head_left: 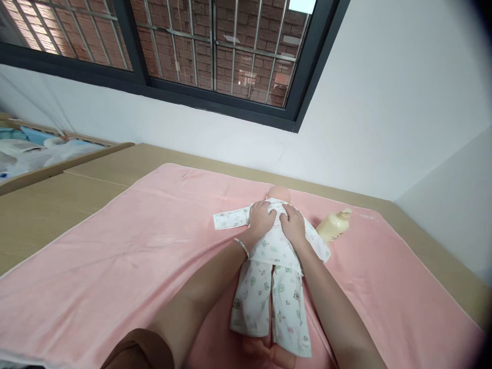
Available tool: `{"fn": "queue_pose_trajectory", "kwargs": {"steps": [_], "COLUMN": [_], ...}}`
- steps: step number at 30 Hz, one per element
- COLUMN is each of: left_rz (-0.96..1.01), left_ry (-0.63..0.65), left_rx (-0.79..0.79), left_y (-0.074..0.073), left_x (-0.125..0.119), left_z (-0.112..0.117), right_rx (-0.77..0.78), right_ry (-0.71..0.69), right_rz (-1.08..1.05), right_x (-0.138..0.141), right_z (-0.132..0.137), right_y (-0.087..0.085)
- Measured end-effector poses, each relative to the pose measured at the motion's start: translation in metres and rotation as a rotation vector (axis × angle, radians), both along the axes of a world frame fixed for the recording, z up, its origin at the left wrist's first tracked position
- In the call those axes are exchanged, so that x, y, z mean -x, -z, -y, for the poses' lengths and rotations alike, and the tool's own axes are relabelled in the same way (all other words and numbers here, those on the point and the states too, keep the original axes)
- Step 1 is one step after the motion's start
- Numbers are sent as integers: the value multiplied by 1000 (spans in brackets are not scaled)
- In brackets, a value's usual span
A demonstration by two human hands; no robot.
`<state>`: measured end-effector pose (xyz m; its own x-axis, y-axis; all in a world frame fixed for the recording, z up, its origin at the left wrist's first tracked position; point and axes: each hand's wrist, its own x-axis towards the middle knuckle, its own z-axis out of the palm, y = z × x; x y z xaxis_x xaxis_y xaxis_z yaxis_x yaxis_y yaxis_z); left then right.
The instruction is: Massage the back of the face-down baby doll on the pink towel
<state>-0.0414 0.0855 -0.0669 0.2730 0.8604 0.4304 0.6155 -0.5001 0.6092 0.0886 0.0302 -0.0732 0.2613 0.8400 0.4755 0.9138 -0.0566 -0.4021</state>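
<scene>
On the far middle of the pink blanket (115,266), you are resting both hands on the doll's (274,248) chest. Your left hand (262,218), with a silver bracelet (241,247) on its wrist, is lying flat over one shoulder. Your right hand (294,225) is lying just beside it, fingers loosely together. Neither is visibly clamped on anything, though you cannot tell whether the fingertips are pinching cloth.

The doll is lying on its back, head toward the blanket's far edge and feet toward you, wearing a white printed top and trousers (269,302). It is looking light, with a firm head and probably a softer body. The thin cotton is likely sliding and bunching under your palms, so the trunk would be giving a surer hold than the loose sleeve (230,219) stretching left.

A pale baby bottle (333,225) is lying near the doll's right side. The blanket, looking soft and grippy, is covering a flat tan platform (57,205). Beyond it a white wall (384,102) and a barred window (215,51) are facing you, and a cot (38,154) is standing off the far left corner.
</scene>
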Motion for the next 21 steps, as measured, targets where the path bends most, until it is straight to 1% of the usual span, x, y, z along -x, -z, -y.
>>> {"fn": "queue_pose_trajectory", "kwargs": {"steps": [8,15,21], "left_rz": [7,-2,-9], "left_ry": [0,8,5], "left_rx": [-7,3,-5], "left_y": [3,0,1], "left_x": [-1,1,0], "left_z": [-2,0,0], "right_rx": [-5,4,0], "right_ry": [3,-2,-5], "right_rz": [-9,-13,-17], "right_x": [1,0,-1], "right_z": [1,1,0], "right_y": [-1,-1,1]}}
